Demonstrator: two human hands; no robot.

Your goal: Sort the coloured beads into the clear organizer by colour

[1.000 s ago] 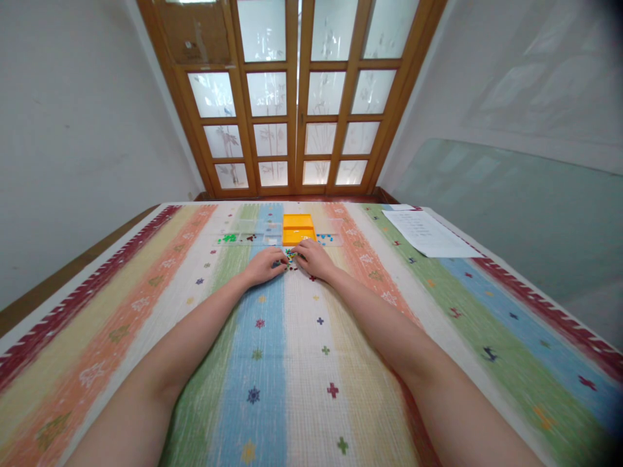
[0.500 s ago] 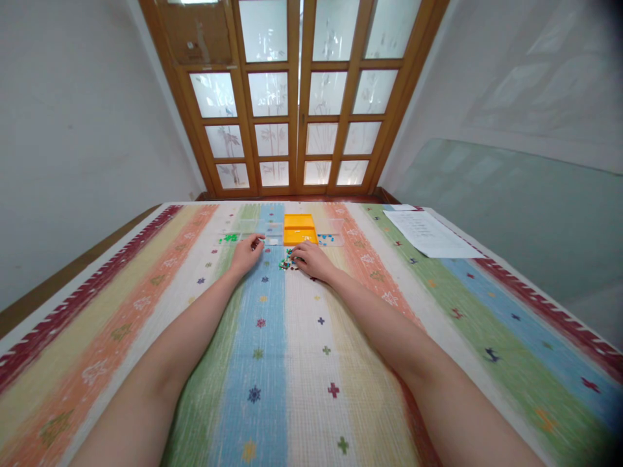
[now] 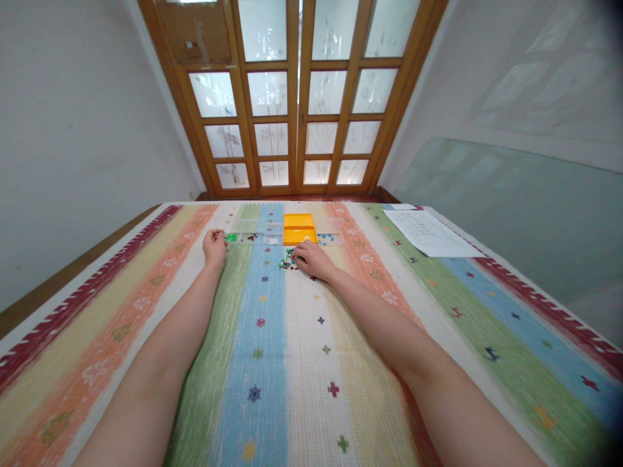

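Pieces (image 3: 284, 264) in mixed colours lie beside your curled right hand (image 3: 312, 258), green pieces (image 3: 232, 237) beside your curled left hand (image 3: 214, 247); whether either pinches anything is unclear.

The right hand (image 3: 312, 259) partly hides the pile of pieces (image 3: 286, 263); whether the left hand (image 3: 214, 247) holds any is too small to tell. The view's bottom edge crops both arms (image 3: 146, 389).
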